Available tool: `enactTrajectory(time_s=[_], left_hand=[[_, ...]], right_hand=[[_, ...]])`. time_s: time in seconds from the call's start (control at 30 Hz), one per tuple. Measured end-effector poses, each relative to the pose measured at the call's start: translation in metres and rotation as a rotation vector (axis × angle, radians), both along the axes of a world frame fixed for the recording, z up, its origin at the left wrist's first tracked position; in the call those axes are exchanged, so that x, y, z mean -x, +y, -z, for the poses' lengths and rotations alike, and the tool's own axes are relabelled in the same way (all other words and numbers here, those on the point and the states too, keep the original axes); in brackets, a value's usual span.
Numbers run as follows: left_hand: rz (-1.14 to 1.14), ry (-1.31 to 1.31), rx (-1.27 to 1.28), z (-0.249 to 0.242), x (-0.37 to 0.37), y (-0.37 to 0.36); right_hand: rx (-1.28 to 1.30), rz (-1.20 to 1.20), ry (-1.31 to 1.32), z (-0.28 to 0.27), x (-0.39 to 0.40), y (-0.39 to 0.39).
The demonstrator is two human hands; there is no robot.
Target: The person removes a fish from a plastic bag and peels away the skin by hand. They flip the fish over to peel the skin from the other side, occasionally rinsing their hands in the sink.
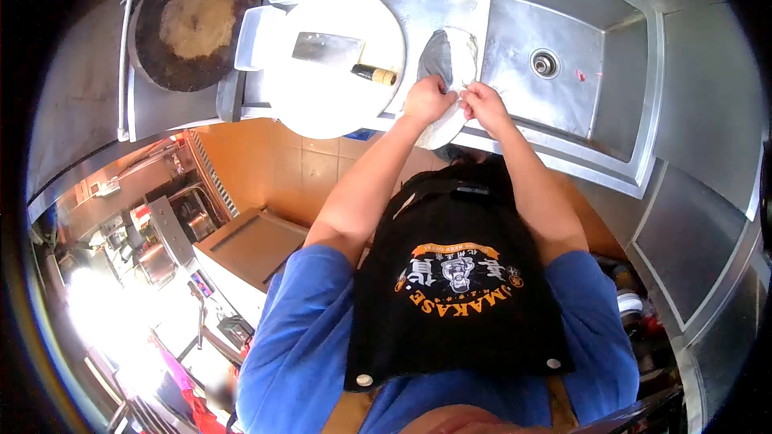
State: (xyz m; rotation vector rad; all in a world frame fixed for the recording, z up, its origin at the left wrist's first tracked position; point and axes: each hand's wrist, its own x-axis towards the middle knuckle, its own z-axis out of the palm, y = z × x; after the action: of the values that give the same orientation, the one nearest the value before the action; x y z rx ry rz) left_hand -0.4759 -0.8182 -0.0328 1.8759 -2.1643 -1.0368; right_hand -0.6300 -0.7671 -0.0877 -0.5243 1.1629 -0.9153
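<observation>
My left hand [430, 101] and my right hand [485, 108] are close together at the front edge of the steel counter. Between them is a pale, thin-walled bag [441, 130], with something dark grey [435, 56] in its upper part; I cannot make out what that is. The fingers of both hands are closed, pinching the bag near its middle. Left of my hands, a cleaver [328, 50] lies flat on a round white cutting board [322, 108], its dark handle pointing right.
A steel sink [515, 56] with a drain [545, 63] and a small red scrap is on the right. On the far left sits a dark round pan [149, 40] with a tan centre. White plastic containers [256, 38] stand beside the board. Below left is a cardboard box [249, 249].
</observation>
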Motion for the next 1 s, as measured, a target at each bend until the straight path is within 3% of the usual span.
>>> enactTrajectory(time_s=[0.2, 0.23, 0.33, 0.4, 0.47, 0.6, 0.67, 0.7, 0.77, 0.8, 0.87, 1.0], left_hand=[[0.067, 0.115, 0.040, 0.001, -0.003, 0.006], [0.014, 0.093, 0.049, -0.001, -0.002, 0.009], [-0.069, 0.096, 0.049, 0.000, 0.003, 0.010], [-0.105, 0.119, 0.050, -0.001, 0.003, 0.007], [-0.097, 0.181, -0.040, -0.004, -0.003, 0.005], [-0.071, 0.320, -0.134, 0.010, -0.016, 0.002], [-0.111, 0.394, -0.150, 0.014, -0.020, 0.003], [-0.108, 0.392, -0.153, 0.017, -0.020, 0.005], [-0.216, 0.369, -0.100, 0.024, -0.015, 0.010], [-0.210, 0.373, -0.108, 0.020, -0.010, 0.012], [-0.197, 0.117, 0.067, 0.012, 0.001, 0.014], [-0.241, 0.111, 0.192, 0.014, -0.003, 0.011]], right_hand=[[0.068, -0.164, 0.346, 0.000, -0.001, -0.009], [0.194, -0.195, 0.662, -0.001, -0.001, -0.006], [0.211, -0.148, 0.847, -0.001, -0.010, -0.006], [0.233, -0.106, 0.766, -0.002, -0.008, -0.006], [0.027, -0.054, 0.429, -0.009, -0.009, -0.003], [-0.130, -0.007, 0.294, -0.021, -0.016, -0.005], [-0.164, -0.031, 0.105, -0.021, -0.018, -0.010], [-0.167, -0.028, 0.103, -0.014, -0.019, -0.010], [0.101, -0.164, 0.643, 0.003, -0.018, -0.008], [0.092, -0.159, 0.648, -0.003, -0.017, -0.007], [0.129, -0.189, 0.918, -0.014, -0.010, -0.007], [0.075, -0.026, 0.761, 0.022, 0.017, -0.006]])
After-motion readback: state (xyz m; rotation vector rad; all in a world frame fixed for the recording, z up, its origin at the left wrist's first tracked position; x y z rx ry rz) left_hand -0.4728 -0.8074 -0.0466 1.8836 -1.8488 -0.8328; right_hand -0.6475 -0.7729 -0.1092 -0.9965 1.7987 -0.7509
